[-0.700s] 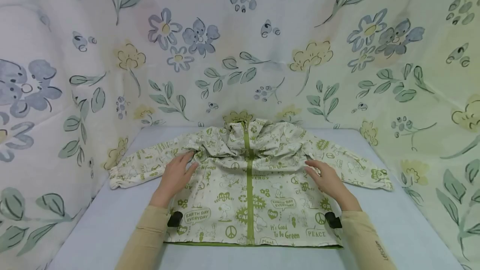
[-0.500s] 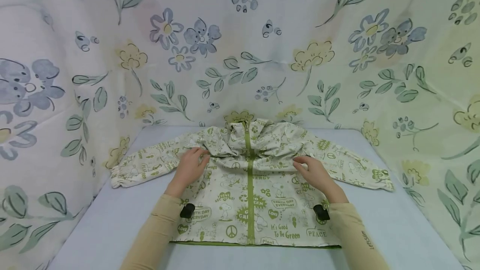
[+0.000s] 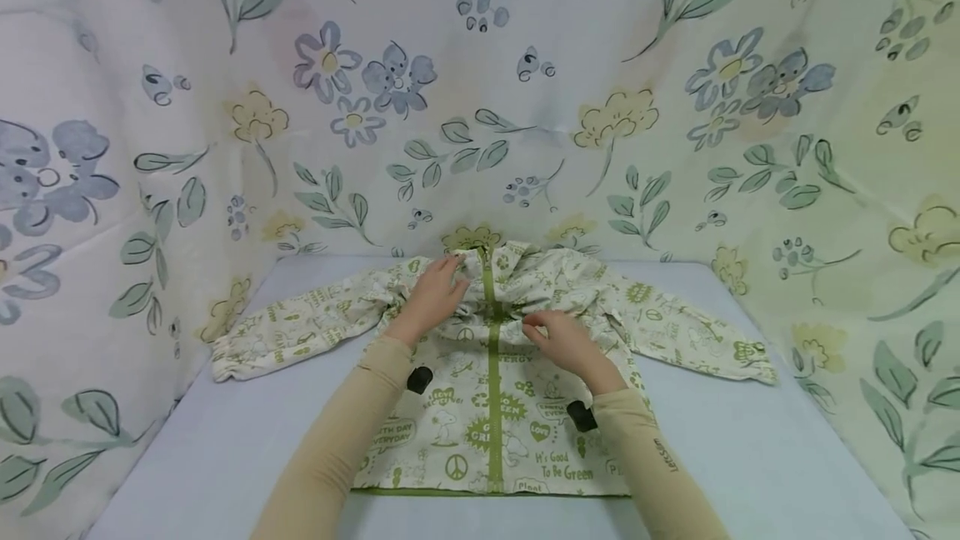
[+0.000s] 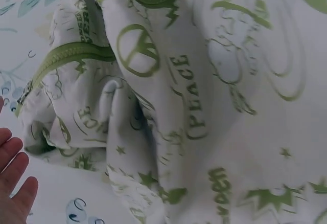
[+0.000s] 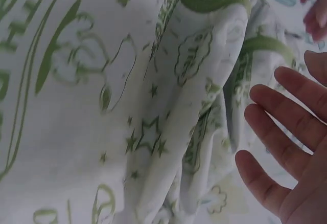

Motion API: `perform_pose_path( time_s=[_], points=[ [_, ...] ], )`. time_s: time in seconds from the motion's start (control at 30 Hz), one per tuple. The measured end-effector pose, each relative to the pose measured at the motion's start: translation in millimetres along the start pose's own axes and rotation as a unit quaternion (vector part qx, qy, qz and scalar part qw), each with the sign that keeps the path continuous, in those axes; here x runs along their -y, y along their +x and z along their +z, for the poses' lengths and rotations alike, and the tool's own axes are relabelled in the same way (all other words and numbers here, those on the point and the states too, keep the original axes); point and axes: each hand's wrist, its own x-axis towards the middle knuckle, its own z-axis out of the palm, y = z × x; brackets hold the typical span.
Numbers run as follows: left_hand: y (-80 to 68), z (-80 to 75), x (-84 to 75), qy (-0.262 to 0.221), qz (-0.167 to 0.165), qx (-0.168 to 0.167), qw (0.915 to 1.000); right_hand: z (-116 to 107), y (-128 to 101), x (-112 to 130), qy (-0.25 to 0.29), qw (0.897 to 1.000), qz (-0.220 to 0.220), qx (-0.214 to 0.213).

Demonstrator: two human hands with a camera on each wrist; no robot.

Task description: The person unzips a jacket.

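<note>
From my head view, both hands have swung inward over the past moment: the left hand [image 3: 433, 297] has moved up and across to the collar [image 3: 510, 260], and the right hand [image 3: 564, 345] has come closer to the olive-green zip [image 3: 495, 411]. Neither grasps anything that I can see; the fingers look loose, though I can't tell whether the left ones touch cloth. The off-white cotton-look jacket with olive-green print [image 3: 450, 440] lies where it did, front up on the pale table [image 3: 750, 457], sleeves spread, its chest bunched in folds below the collar. My beige-sleeved forearms [image 3: 330, 448] now cover more of its sides, each with a small black wrist device [image 3: 420, 379] over the cloth. Behind, floral fabric [image 3: 480, 65] closes off the table's far edge.
</note>
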Motion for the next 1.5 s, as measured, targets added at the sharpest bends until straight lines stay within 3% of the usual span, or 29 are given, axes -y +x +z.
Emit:
perform_pose_path(
  time_s=[0.23,0.47,0.6,0.7,0.83,0.93,1.13,1.5],
  points=[
    [27.3,7.8,-10.4,0.048,0.019,0.009,0.9986,9.7,10.2,11.9,-0.026,0.999,0.016,0.015],
    [44.9,8.0,-20.3,0.012,-0.021,0.034,0.9991,10.8,18.2,20.3,-0.042,0.999,-0.003,0.005],
    [50.0,7.6,-21.3,0.071,-0.016,0.03,0.9969,10.6,24.4,26.0,-0.046,0.999,0.001,-0.022],
    [49.3,6.4,-20.5,0.105,-0.012,0.028,0.9939,8.9,31.8,31.5,-0.021,0.998,0.028,-0.047],
    [42.8,4.5,-24.0,0.059,-0.026,0.043,0.997,7.4,43.8,34.7,-0.005,0.996,0.055,-0.071],
    [38.3,4.0,-26.9,0.02,-0.025,0.056,0.9979,8.8,53.2,34.8,-0.023,0.994,0.077,-0.072],
    [34.1,2.8,-28.5,-0.003,-0.011,0.05,0.9987,14.4,69.1,34.9,-0.013,0.99,0.127,-0.06],
    [26.5,-0.8,-28.9,-0.029,0.004,0.038,0.9989,18.7,84.2,44.0,0.007,0.988,0.146,-0.055]
  ],
)
